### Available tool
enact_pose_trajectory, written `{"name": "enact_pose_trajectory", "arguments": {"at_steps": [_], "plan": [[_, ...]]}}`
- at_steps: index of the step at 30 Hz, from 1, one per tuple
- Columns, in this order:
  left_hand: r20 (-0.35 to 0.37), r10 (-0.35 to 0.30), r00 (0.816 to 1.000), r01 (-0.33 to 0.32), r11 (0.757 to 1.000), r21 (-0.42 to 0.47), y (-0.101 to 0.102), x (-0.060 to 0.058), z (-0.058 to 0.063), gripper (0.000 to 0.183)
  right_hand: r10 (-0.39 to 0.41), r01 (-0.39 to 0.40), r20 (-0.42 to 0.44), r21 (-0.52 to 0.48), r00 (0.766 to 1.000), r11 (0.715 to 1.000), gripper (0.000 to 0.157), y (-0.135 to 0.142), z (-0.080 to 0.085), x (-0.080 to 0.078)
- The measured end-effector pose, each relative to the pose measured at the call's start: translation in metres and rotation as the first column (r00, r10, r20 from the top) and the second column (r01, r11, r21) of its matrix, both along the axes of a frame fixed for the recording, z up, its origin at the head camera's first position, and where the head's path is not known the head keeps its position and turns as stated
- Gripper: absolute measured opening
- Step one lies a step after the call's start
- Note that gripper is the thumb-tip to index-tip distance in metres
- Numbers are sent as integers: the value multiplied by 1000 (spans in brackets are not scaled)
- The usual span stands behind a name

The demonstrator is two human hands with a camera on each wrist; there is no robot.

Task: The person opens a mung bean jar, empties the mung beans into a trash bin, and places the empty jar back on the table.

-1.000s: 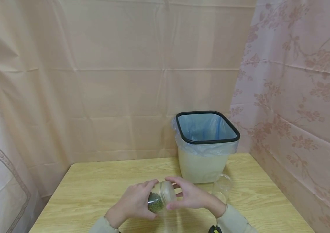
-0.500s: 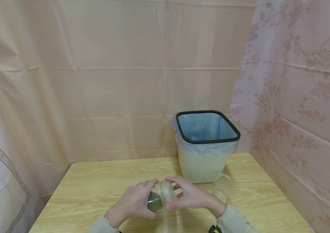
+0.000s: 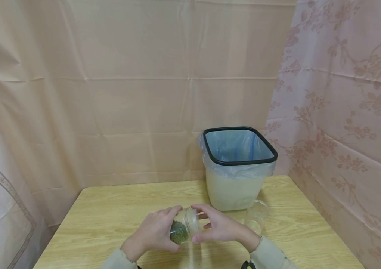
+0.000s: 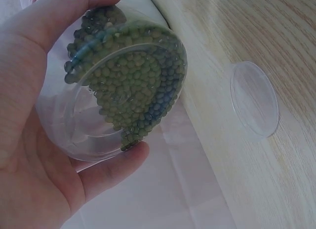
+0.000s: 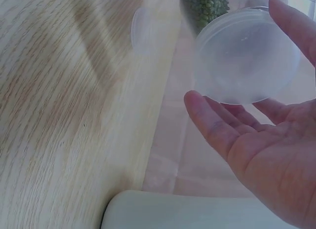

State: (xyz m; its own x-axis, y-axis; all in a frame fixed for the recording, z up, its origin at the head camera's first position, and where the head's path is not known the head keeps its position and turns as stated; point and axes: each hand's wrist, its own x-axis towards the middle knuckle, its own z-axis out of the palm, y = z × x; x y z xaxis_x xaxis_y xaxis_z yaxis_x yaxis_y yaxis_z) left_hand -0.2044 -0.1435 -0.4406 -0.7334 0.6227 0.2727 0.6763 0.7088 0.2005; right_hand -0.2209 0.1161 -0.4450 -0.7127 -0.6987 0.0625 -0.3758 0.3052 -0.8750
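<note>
at lower centre of head view, clasping tilted jar point(image 3: 179, 231) of green beans point(image 4: 131, 76) in left hand point(image 3: 155, 231), pinching lid point(image 5: 247, 58) with right hand point(image 3: 220, 224). hardly shifted since second ago, only looking less milky at lid; probably still mid-handling, not visibly parted.

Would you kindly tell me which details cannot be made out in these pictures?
Jar: its base is hidden by the left hand, head view.
Jar's mouth: hidden by the lid, right wrist view.
Bin: its floor is hidden by its near side, head view.
Dark item by the right sleeve: cut off by the bottom edge, head view; too little shows to name it.
</note>
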Motion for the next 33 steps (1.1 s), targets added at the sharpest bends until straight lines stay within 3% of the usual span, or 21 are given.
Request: {"name": "enact_pose_trajectory", "arguments": {"at_steps": [9,26,33], "plan": [[-15,-4,1000,4,1000,10,1,-1,0,96,-16,16,-11,9,1000,1000,95,1,-2,-1],[6,-7,1000,7,1000,18,0,-1,-2,97,-9,9,9,-21,1000,1000,90,3,-1,7],[1,-9,1000,9,999,36,-2,0,1,96,-16,16,-21,-26,1000,1000,90,0,-1,4]]}}
